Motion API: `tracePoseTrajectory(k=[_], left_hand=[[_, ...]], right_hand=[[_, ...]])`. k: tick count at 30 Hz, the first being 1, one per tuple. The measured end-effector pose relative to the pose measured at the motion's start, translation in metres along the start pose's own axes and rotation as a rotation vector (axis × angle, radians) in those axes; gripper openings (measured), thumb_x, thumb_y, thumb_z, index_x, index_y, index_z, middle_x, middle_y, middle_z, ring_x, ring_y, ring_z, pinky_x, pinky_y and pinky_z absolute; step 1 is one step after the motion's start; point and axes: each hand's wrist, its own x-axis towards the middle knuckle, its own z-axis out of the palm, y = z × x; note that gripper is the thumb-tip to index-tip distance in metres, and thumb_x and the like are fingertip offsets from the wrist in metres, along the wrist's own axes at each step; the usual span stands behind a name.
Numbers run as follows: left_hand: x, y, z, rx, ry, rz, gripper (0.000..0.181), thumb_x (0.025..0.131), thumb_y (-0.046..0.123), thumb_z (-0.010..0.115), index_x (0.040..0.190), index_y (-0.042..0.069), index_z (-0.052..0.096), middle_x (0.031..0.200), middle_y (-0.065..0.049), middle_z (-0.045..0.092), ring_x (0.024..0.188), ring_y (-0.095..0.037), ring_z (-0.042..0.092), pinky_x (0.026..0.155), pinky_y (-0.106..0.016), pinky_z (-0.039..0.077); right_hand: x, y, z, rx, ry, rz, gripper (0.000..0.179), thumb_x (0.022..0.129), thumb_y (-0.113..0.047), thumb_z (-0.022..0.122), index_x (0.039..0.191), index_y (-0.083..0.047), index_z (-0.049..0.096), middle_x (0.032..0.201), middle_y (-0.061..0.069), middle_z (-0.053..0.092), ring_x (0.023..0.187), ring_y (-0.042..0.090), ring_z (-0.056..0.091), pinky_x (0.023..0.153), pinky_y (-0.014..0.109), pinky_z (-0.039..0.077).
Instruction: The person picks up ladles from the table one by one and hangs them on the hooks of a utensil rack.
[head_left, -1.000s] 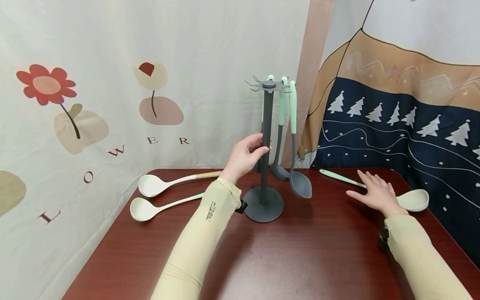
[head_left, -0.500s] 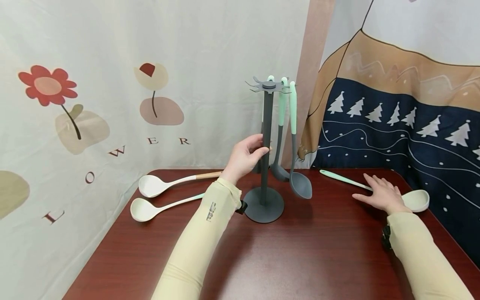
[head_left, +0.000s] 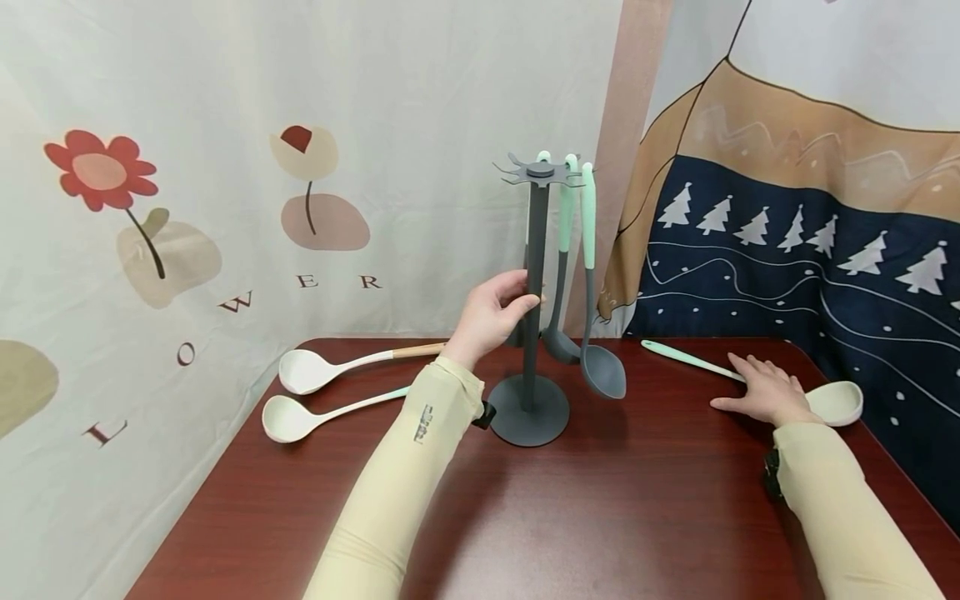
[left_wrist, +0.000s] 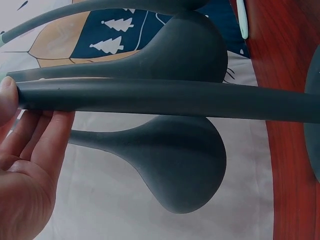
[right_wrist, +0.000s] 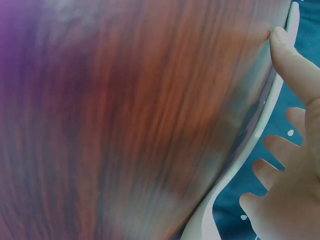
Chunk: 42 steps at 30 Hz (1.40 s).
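Note:
My left hand (head_left: 491,318) grips the upright post (left_wrist: 200,100) of a dark grey utensil stand (head_left: 517,427), thumb on the near side. Dark grey ladles with mint handles hang from the stand's hooked top (head_left: 540,172): one at the right (head_left: 603,372), another (head_left: 560,347) behind it. A third is mostly hidden by the post and hand. My right hand (head_left: 768,393) reaches over a white ladle (head_left: 836,403) with a mint handle, lying on the table. Its fingers are spread across the ladle's shaft (right_wrist: 270,102), thumb on the near side in the right wrist view.
On the left of the dark red wooden table (head_left: 570,517) lie a white ladle (head_left: 303,372) with a wood-coloured handle and another white ladle (head_left: 288,419) with a mint handle. Printed curtains (head_left: 420,108) hang right behind the table.
My right hand has shifted a little to the right and lower over the white ladle, toward its bowl. The left hand stays on the post, and the ladles have not moved.

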Motion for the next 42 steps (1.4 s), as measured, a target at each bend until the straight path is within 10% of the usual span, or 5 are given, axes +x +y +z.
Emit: tracePoseTrajectory(k=[42], left_hand=[[-0.0008, 0.0007, 0.0000, 0.004, -0.002, -0.025, 0.027, 0.096, 0.011, 0.066, 0.122, 0.007, 0.069, 0.104, -0.004, 0.073, 0.093, -0.014, 0.068, 0.086, -0.031, 0.053]], right_hand=[[0.0101, 0.0031, -0.0024, -0.066, 0.108, 0.052, 0.040, 0.087, -0.007, 0.068, 0.118, 0.015, 0.056, 0.114, 0.038, 0.050, 0.105, 0.053, 0.048, 0.088, 0.066, 0.042]])
